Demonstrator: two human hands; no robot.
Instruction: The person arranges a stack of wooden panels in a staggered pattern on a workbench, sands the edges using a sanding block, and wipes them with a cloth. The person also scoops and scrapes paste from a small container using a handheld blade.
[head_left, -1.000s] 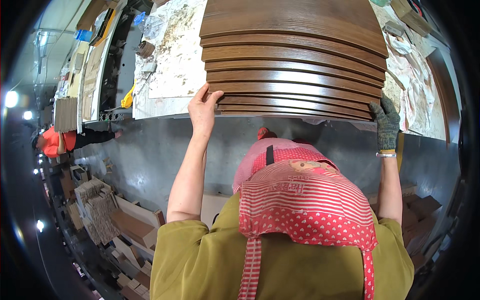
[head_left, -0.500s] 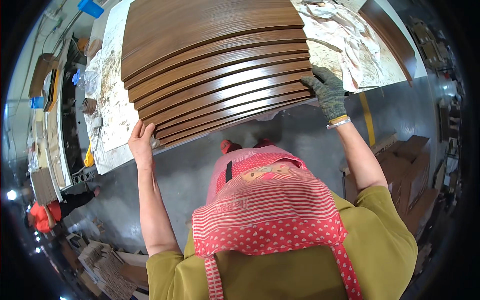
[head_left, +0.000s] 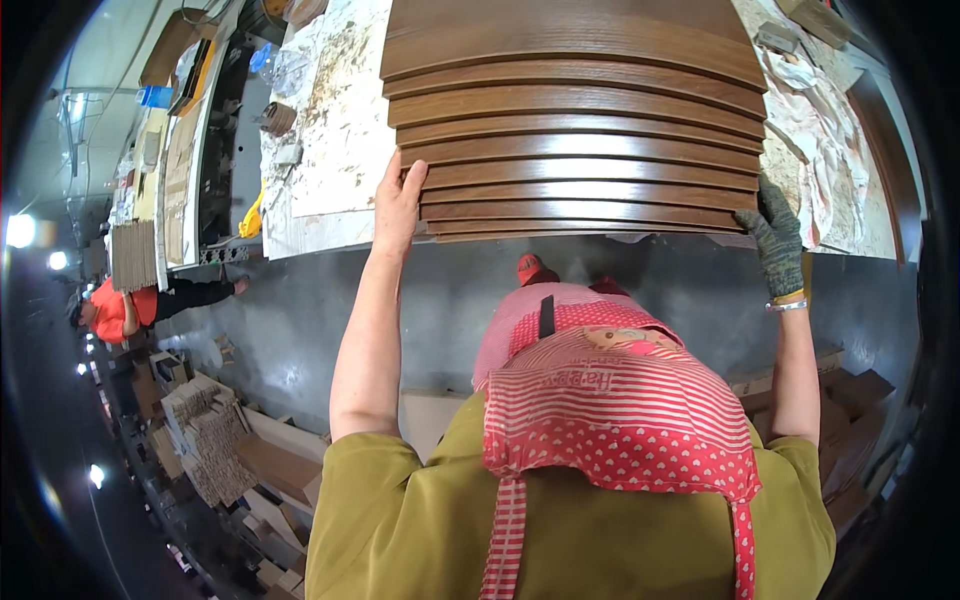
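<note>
A fanned stack of glossy brown wood-grain panels (head_left: 575, 107) lies on the worktable, the long edges stepping down toward me. At the stack's left side my bare left hand (head_left: 397, 208) grips the ends of the lower panels, its thumb against the near corner and its other fingers partly hidden. My right hand (head_left: 777, 240), in a dark grey-green knit glove, holds the opposite ends near the front right corner. Its fingertips curl onto the lowest panels.
The paint-stained white worktable (head_left: 340, 140) extends on both sides. Crumpled white cloths (head_left: 825, 140) and a dark board (head_left: 885, 160) lie right. A clear bottle (head_left: 280, 68) and a yellow item (head_left: 252, 217) are left. A person in red (head_left: 125, 308) is farther left; stacked cardboard (head_left: 205, 425) stands behind.
My view has turned, so the stack and both hands appear farther right and the stack's front edge lies more level. Both hands remain at the stack's ends.
</note>
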